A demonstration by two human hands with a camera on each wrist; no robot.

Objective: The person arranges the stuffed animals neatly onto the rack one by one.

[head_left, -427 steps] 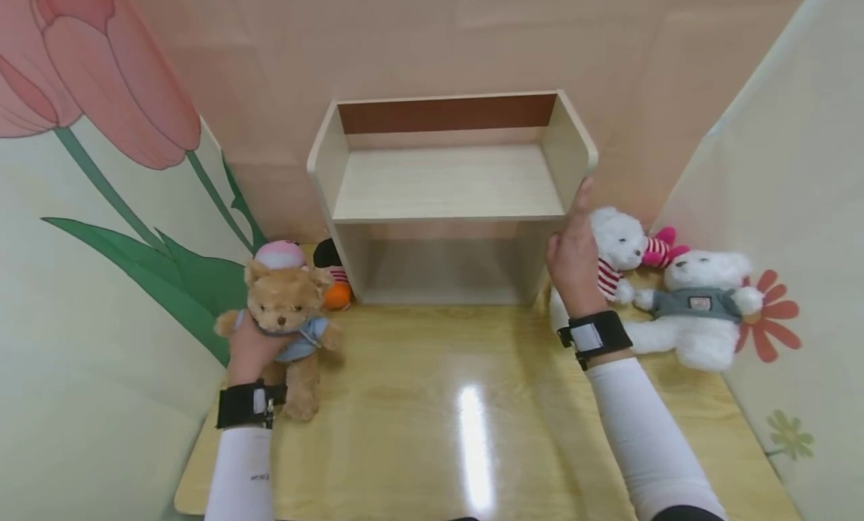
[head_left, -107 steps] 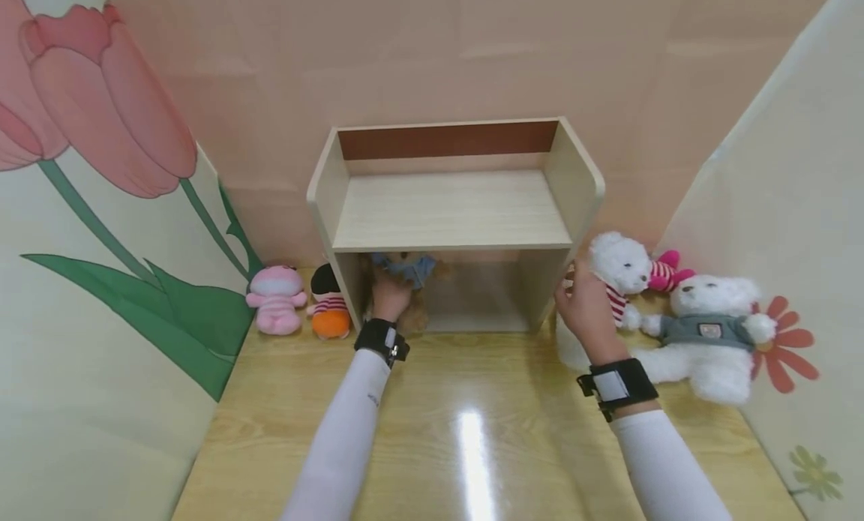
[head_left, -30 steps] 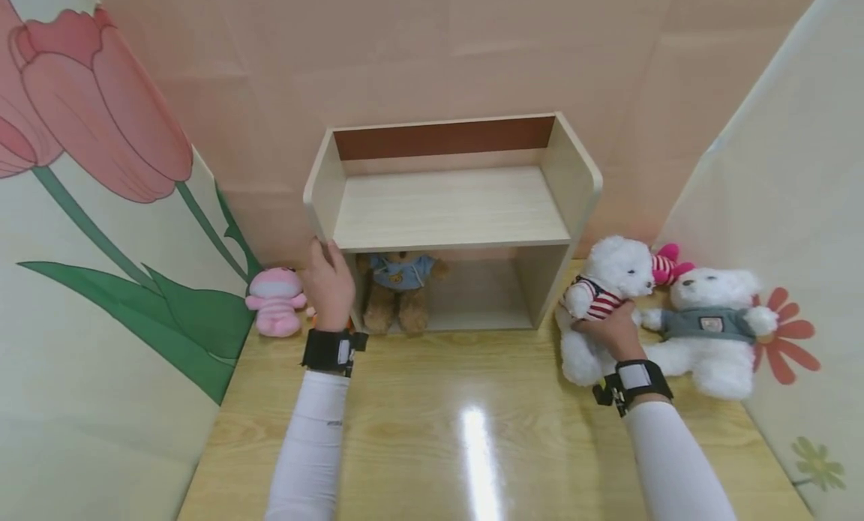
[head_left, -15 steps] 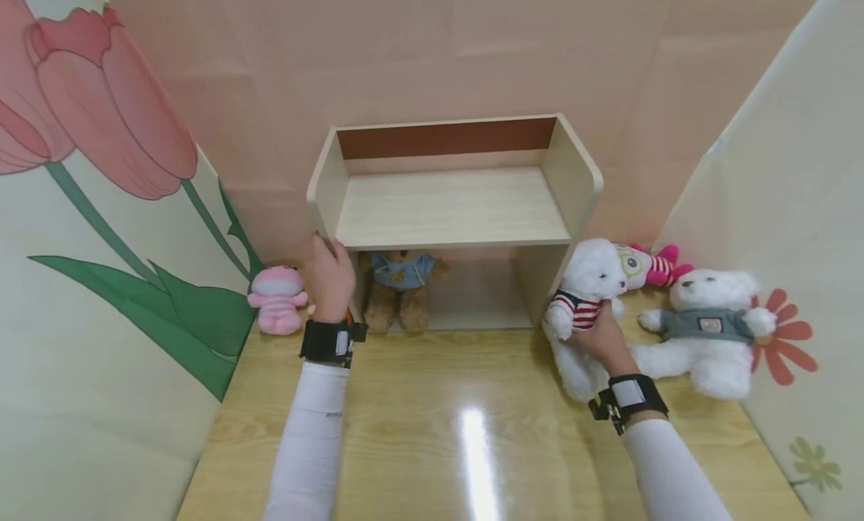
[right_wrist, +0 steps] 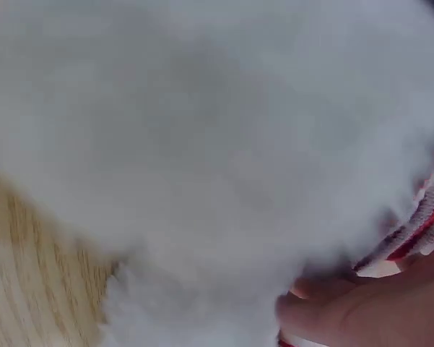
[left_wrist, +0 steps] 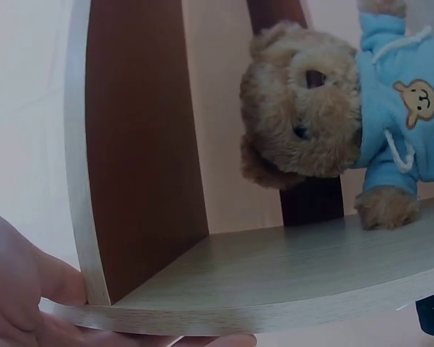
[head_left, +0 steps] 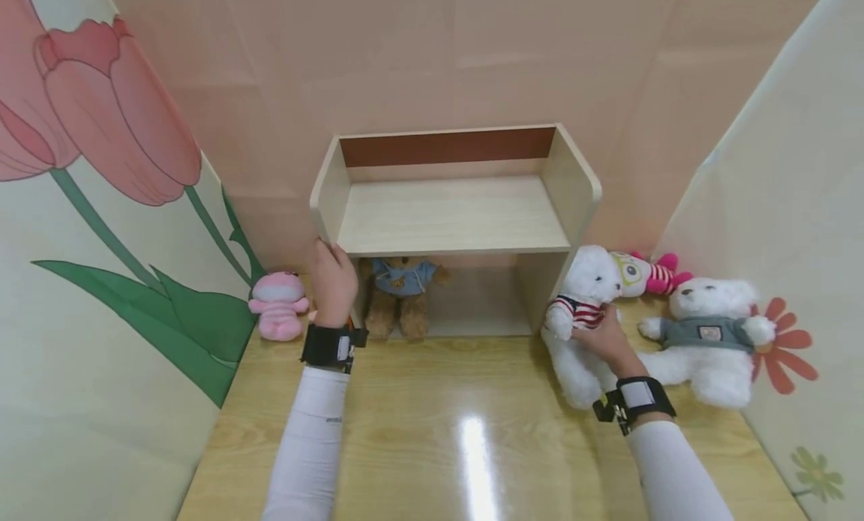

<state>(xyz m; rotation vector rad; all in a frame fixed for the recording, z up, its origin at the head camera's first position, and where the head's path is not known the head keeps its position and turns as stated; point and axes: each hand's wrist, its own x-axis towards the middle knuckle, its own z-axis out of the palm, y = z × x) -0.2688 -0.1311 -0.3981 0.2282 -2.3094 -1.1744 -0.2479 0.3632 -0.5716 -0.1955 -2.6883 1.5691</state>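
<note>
My right hand (head_left: 607, 339) grips a white teddy bear (head_left: 589, 279) in a red-striped top round its waist, beside the shelf's right panel. In the right wrist view its white fur (right_wrist: 195, 130) fills most of the picture, with the fingers at the striped cloth (right_wrist: 422, 220). My left hand (head_left: 332, 285) holds the front edge of the small wooden shelf's (head_left: 452, 214) left panel. The left wrist view shows its thumb (left_wrist: 61, 280) at the corner of two boards. A brown teddy bear (head_left: 400, 303) in a blue hoodie sits in the lower compartment, its head partly hidden by the upper board.
A pink plush doll (head_left: 278, 307) sits left of the shelf; the left hand hides most of another doll there. To the right lie a pink plush with yellow glasses (head_left: 641, 273) and a white bear in a grey top (head_left: 705, 341). Printed walls enclose the wooden table (head_left: 418, 431).
The brown bear went from my left hand into the lower compartment. That hand now holds the shelf's side. My right hand took the striped-top bear and shifted it left, uncovering the plush with glasses.
</note>
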